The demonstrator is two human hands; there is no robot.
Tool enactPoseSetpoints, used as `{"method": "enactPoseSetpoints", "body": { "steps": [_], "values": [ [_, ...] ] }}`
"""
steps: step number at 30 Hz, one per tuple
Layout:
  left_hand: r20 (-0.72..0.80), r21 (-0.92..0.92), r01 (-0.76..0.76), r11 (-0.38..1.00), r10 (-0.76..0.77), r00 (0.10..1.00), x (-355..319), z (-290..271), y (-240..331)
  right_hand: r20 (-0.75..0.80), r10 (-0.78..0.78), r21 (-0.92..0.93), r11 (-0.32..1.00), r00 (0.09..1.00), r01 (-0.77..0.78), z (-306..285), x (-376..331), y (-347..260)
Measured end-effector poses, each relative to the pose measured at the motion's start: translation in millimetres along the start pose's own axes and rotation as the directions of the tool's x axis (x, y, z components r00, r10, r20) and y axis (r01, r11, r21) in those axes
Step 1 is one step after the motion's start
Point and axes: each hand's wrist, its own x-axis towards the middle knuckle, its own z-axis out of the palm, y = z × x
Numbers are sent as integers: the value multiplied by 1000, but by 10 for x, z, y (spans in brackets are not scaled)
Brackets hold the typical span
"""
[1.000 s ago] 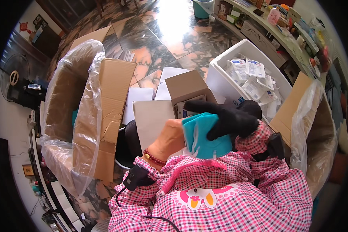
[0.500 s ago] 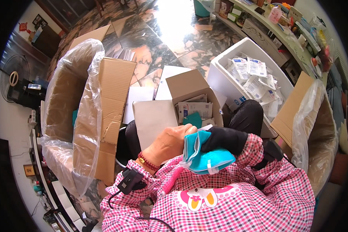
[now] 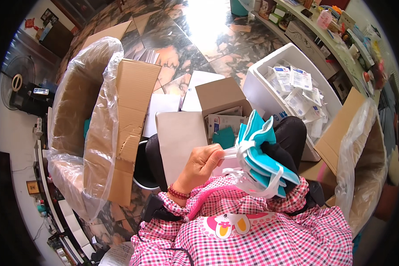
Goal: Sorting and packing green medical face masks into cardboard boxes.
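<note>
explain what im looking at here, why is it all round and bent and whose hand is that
The picture comes from a wide fisheye camera worn on a person's head, looking down, so straight edges curve near the rim. The pink checked cloth at the bottom is the wearer's own clothing. Their left hand pinches the white ear loops of a stack of teal face masks, held up above the lap. The right hand is hidden behind the masks, so I cannot tell what it does. On the lap sits a small open cardboard box. To the left stands a big carton lined with clear plastic; to the right a white bin of sealed packets, and another lined carton.
</note>
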Motion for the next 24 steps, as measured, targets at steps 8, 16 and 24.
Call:
{"method": "enactPoseSetpoints", "body": {
  "steps": [8, 16, 24],
  "values": [
    [-167, -14, 42, 999, -44, 985, 13, 39, -209, 59, -4, -174, 985, 998, 14, 275, -136, -113],
    [-93, -686, 26, 727, -122, 988, 151, 418, -350, 30, -150, -280, 948, 988, 152, 143, 228, -79],
    [-202, -301, -203, 932, 146, 969, 93, 735, -136, -166, -61, 312, 944, 984, 111, -65, 101, 80]
  ]
}}
